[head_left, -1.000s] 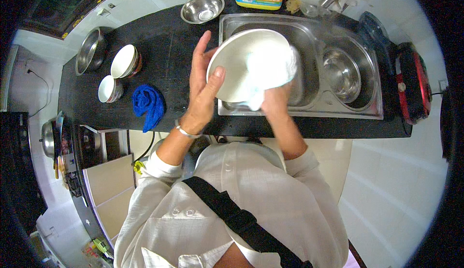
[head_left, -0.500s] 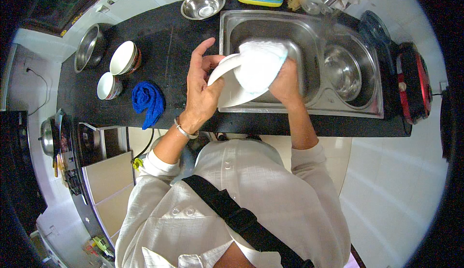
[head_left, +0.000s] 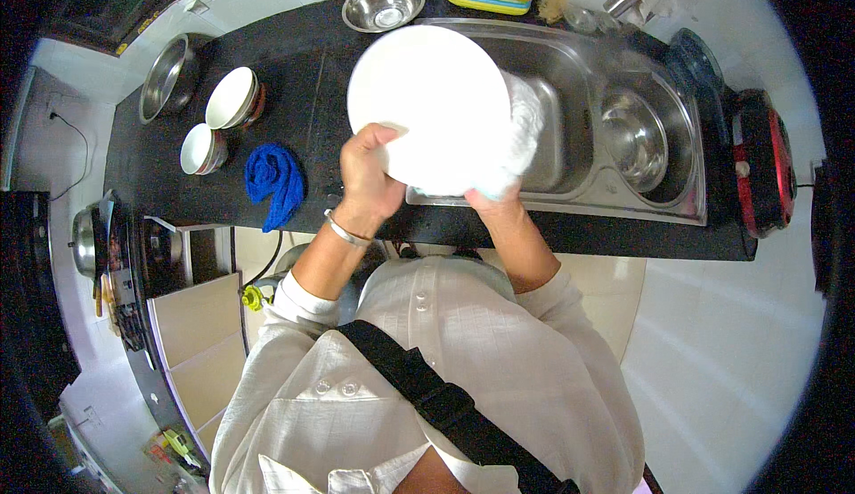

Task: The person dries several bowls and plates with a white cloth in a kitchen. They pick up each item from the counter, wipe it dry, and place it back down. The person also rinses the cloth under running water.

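White dish, raised above the black counter and sink. Left hand grips its lower-left rim; right hand meets a white cloth at the right edge, hidden fingers leaving closure indeterminable. Steady rim support with even cloth pressure seems best. Blue towel and stacked bowls lie left; a steel bowl beyond possibly limits clearance.

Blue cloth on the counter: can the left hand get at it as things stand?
Probably not freely: the left hand holds the dish, though the blue cloth lies nearby with nothing visible between them.
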Action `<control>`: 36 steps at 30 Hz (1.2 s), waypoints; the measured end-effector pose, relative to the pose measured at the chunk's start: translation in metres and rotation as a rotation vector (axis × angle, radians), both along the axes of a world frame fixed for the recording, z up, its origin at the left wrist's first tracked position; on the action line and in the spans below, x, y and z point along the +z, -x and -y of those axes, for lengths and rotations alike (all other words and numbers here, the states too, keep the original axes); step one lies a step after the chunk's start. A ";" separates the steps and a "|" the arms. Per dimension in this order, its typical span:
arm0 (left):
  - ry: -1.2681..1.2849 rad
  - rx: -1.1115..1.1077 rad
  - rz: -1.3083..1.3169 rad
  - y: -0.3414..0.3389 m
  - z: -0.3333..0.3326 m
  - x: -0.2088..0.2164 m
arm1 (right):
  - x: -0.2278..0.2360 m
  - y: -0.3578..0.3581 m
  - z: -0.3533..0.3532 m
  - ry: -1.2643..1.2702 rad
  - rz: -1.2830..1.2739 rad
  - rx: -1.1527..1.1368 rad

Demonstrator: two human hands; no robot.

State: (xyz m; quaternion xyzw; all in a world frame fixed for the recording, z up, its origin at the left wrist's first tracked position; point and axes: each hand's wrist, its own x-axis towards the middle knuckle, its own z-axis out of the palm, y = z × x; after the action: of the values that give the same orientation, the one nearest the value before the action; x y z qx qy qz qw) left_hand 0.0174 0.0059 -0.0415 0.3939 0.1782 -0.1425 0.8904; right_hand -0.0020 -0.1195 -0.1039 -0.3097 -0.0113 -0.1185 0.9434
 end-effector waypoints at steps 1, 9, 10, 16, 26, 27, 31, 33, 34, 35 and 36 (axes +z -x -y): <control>-0.023 -0.006 -0.051 0.002 0.002 0.001 | 0.003 -0.005 -0.001 0.130 0.032 0.005; -0.145 -0.001 -0.051 0.004 -0.009 -0.010 | -0.009 -0.009 0.008 -0.040 -0.058 0.309; -0.135 -0.023 -0.052 0.003 -0.010 -0.010 | -0.023 -0.011 0.011 -0.073 -0.053 0.352; -0.088 -0.118 -0.069 0.003 -0.021 -0.007 | -0.063 -0.026 0.023 0.883 -0.159 0.160; -0.155 -0.194 0.101 0.003 -0.010 -0.023 | 0.043 -0.023 0.019 1.676 0.397 -0.495; -0.181 -0.210 0.188 0.006 -0.005 -0.027 | 0.035 -0.032 0.014 1.817 0.566 -0.473; -0.204 -0.182 0.278 0.005 -0.008 -0.039 | 0.034 -0.021 0.000 2.060 0.375 -0.188; -0.282 -0.161 0.311 0.006 -0.008 -0.037 | 0.029 -0.009 -0.006 2.034 0.220 0.049; -0.320 -0.153 0.328 0.007 -0.008 -0.036 | 0.027 -0.005 -0.006 1.899 0.226 0.149; -0.259 -0.149 0.296 0.007 -0.008 -0.034 | 0.033 -0.006 -0.006 1.789 0.183 0.394; -0.198 -0.145 0.265 0.008 -0.008 -0.032 | 0.030 -0.010 -0.007 1.602 0.156 0.531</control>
State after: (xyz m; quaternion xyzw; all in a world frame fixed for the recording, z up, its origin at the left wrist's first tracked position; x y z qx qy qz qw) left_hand 0.0098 0.0142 -0.0736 0.5069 0.0439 -0.1348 0.8503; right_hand 0.0081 -0.1121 -0.0734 -0.8626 -0.2292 0.1295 0.4320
